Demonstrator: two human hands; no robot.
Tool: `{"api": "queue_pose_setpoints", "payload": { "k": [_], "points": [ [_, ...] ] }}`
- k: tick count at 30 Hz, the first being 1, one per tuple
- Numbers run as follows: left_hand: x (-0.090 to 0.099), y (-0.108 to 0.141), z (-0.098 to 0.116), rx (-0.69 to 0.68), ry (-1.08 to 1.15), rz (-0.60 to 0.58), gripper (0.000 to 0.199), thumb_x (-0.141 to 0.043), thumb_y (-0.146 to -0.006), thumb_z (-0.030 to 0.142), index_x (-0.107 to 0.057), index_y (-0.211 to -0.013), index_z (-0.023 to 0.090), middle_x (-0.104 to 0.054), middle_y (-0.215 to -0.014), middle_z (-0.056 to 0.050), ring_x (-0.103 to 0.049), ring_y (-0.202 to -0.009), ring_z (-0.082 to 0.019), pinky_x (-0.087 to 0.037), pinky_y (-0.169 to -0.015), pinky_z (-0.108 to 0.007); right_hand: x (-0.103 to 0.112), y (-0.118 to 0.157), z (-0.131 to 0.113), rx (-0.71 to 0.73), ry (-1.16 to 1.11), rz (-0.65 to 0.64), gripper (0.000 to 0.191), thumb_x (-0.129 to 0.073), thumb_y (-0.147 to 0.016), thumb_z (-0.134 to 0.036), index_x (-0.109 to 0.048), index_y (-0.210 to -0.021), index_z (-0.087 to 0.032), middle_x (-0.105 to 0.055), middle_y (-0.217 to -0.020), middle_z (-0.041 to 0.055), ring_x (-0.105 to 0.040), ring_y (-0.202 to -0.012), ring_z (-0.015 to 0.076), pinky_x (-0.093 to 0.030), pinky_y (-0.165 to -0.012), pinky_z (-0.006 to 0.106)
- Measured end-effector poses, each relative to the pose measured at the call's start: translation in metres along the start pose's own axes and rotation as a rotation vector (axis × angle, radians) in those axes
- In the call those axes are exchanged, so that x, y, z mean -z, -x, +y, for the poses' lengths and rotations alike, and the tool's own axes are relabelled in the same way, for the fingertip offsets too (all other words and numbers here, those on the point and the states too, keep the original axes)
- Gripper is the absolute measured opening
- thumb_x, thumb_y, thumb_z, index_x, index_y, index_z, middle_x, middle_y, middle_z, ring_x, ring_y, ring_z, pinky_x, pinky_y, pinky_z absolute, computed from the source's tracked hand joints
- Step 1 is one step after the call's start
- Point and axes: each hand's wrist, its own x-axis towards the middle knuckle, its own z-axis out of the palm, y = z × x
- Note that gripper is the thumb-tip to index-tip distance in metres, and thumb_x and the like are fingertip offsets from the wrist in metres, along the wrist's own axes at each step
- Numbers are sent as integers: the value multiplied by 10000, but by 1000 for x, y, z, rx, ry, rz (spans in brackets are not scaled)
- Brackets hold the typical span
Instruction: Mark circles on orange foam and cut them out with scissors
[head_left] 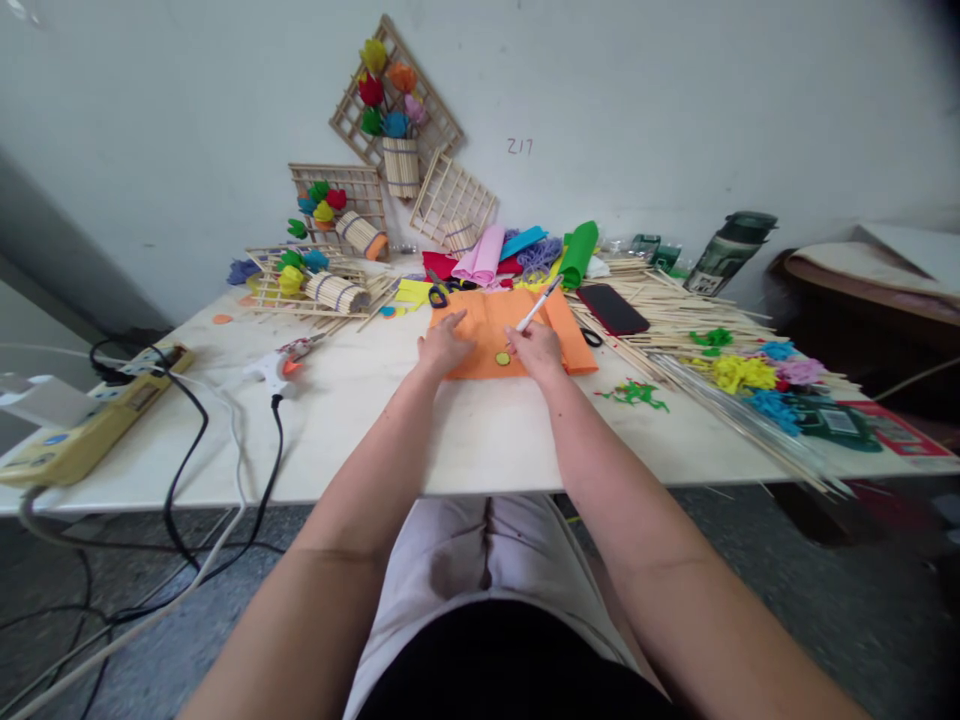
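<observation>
Left hand [444, 345]: flat, fingers spread, pressing orange felt sheet [491, 335].
Right hand [536, 345]: clamped on pen [541, 300] beside round template [502, 358].
Risk: I judge the template could slip and skew my line.

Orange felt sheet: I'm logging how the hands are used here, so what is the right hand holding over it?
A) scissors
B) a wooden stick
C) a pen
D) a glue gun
C: the right hand grips a white pen above the orange felt sheet, beside a small yellow-green disc; the scissors and glue gun lie untouched on the table.
</observation>
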Motion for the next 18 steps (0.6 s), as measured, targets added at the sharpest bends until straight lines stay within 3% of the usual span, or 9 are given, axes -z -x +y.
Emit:
{"api": "queue_pose_setpoints", "payload": {
  "k": [4, 9, 13, 18],
  "points": [
    [6, -2, -7, 128, -25, 119, 592, -639, -756, 291, -498, -1331, 268, -493, -1365, -84, -470, -1219, -310, -403, -961, -414, 2, 0, -2, -32, -48, 43, 230, -509, -821, -343, -676, -875, -194, -667, -650, 21, -662, -712, 183, -494, -662, 283],
    [7, -9, -18, 245, 59, 155, 647, -649, -731, 234, -476, -1351, 177, -541, -1291, -152, -528, -1167, -276, -416, -947, -344, 4, 2, -1, 23, 16, 21, 268, -482, -784, -216, -674, -967, -252, -686, -802, -1, -647, -796, 177, -477, -698, 285],
    [5, -18, -28, 294, 164, 175, 684, -676, -703, 204, -464, -1350, 136, -592, -1234, -143, -574, -1116, -250, -434, -930, -304, 6, 6, -4, 49, 201, -41, 270, -533, -761, -239, -674, -991, -260, -693, -931, 19, -625, -885, 207, -451, -723, 295],
    [-2, -23, -36, 388, 343, 161, 718, -675, -683, 168, -438, -1358, 115, -664, -1094, -118, -632, -1015, -241, -488, -848, -305, 5, 5, -5, 100, 369, -105, 261, -484, -834, -317, -665, -1016, -272, -694, -953, 42, -623, -889, 222, -427, -680, 286]
  ]
}}
